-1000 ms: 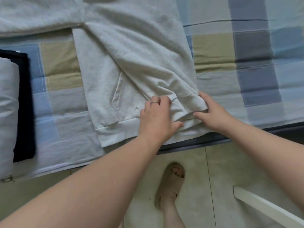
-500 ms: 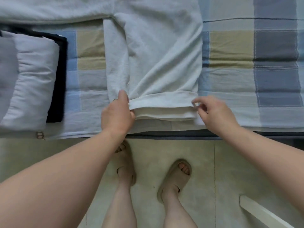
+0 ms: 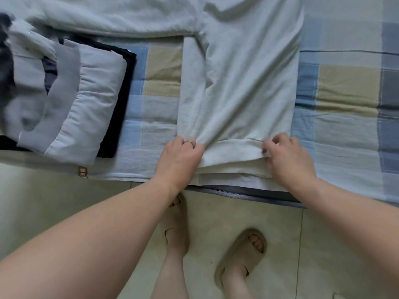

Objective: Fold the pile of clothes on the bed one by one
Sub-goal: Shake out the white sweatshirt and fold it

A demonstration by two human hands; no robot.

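A pale grey sweatshirt (image 3: 244, 83) lies on the bed, its right side folded in over the body, its ribbed hem at the bed's near edge. My left hand (image 3: 180, 157) grips the hem's left corner, fingers curled into the cloth; a ring shows on one finger. My right hand (image 3: 287, 156) pinches the hem's right corner. One long sleeve (image 3: 103, 20) stretches away to the left along the top of the view.
A stack of folded clothes (image 3: 71, 104), grey-white on top and black beneath, sits at the left on the checked bedsheet (image 3: 345, 87). The bed's edge runs just below my hands. My sandalled feet (image 3: 239, 253) stand on the tiled floor.
The folded side has been laid flat over the body. Both hands moved apart to the hem's two corners and took hold of them. The view shifted, so the folded stack shows more.
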